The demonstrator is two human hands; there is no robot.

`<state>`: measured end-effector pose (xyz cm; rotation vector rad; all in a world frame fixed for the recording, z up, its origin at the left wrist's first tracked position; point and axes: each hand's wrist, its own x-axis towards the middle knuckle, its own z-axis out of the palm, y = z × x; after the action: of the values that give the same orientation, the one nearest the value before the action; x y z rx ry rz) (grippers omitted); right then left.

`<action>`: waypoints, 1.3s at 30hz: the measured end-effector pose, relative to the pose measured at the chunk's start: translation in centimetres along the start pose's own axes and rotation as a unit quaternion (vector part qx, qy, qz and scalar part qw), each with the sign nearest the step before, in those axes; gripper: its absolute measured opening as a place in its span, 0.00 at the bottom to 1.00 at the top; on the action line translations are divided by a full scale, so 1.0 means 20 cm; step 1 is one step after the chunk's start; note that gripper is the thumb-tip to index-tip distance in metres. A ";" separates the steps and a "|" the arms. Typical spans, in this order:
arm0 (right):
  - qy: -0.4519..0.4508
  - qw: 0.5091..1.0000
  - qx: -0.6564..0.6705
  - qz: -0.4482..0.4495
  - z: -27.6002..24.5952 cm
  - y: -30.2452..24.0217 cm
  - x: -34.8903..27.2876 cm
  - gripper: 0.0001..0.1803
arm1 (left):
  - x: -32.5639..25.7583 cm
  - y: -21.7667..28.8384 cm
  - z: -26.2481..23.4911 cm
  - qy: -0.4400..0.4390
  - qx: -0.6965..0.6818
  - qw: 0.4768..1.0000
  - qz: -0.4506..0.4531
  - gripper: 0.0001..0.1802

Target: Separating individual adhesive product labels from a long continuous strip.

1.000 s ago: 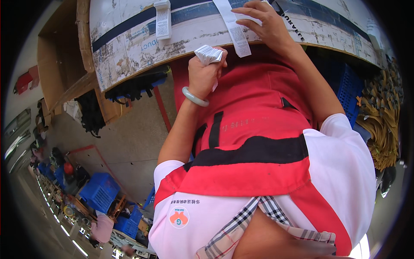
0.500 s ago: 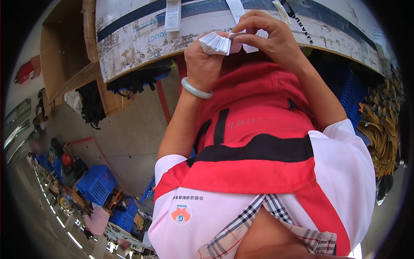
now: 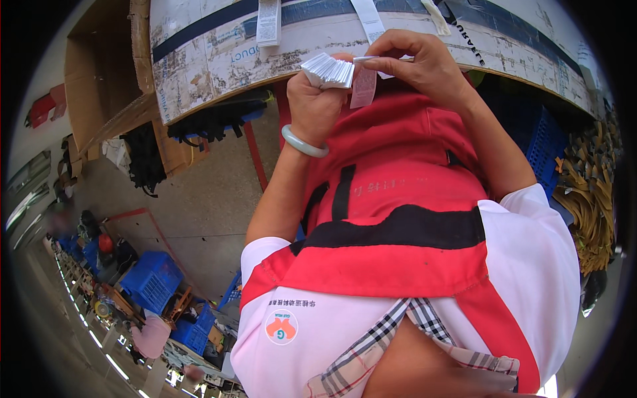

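My left hand (image 3: 314, 106) is closed around a fanned bundle of folded white labels (image 3: 326, 71), held just off the table's near edge. A pale bracelet circles that wrist. Thumb and fingers of my right hand (image 3: 419, 66) pinch a thin white label (image 3: 365, 59), seen nearly edge-on beside the bundle. Between the hands a pale printed label strip (image 3: 363, 89) hangs down in front of the red apron (image 3: 398, 146); what holds its upper end is hard to make out.
On the worn white tabletop (image 3: 212, 69) lie a printed label strip (image 3: 269, 26) and another white strip (image 3: 368, 20). An open cardboard box (image 3: 99, 73) stands left. Blue crates (image 3: 151, 282) and a person in pink (image 3: 151, 337) are farther off. Tan strips (image 3: 590, 199) hang in a bunch at right.
The pale printed strip now hangs straighter and shows more fully between my hands. A white piece below my right fingers is no longer seen there. Both hands have shifted only slightly.
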<state>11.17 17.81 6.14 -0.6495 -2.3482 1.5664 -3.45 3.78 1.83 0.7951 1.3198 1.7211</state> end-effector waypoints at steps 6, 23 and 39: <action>-0.009 1.000 0.021 -0.009 0.01 -0.03 0.00 0.09 | -0.01 0.00 0.00 -0.011 -0.007 1.000 0.001 0.08; 0.136 0.977 -0.150 -0.066 -0.02 0.15 0.16 0.09 | 0.02 -0.06 -0.03 -0.101 -0.224 0.939 -0.239 0.15; 0.176 0.947 -0.238 -0.124 -0.06 0.29 0.22 0.07 | 0.08 -0.05 0.01 -0.005 -0.019 0.998 -0.062 0.05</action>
<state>9.15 22.71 1.12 -0.6328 -2.4126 0.7078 -3.75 5.46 0.86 0.6849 1.2987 1.6373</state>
